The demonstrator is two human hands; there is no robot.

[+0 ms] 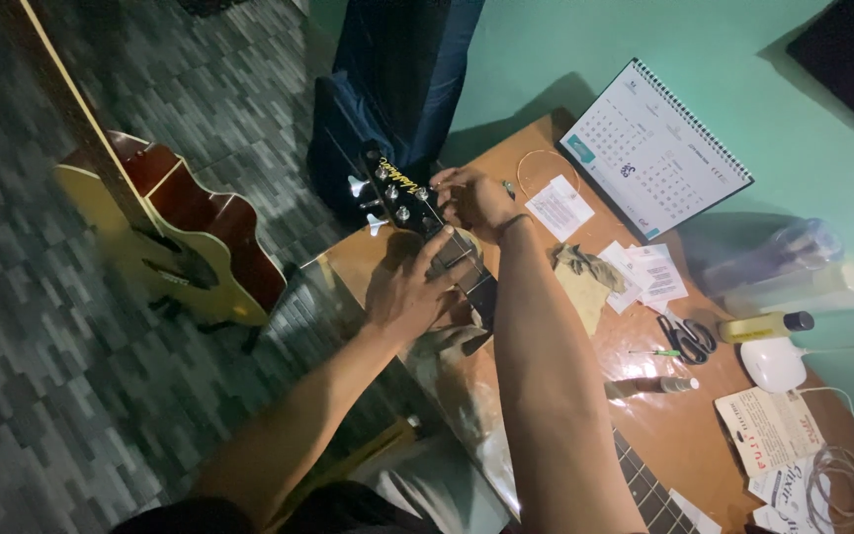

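At the table's edge, left hand (409, 292) clamps the guitar neck (469, 272); right hand (471, 198), at one o'clock, pinches a tuning peg on the headstock (397, 193).

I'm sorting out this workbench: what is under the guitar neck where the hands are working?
Under the guitar neck a crumpled plastic sheet lies on the wooden table. The left hand grips the neck from below, and the right forearm covers the rest.

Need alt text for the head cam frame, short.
Seen from above, a person's left hand grips a guitar neck while the right hand works at the black headstock over a wooden table. Scissors, paper slips, a desk calendar and another guitar surround them.
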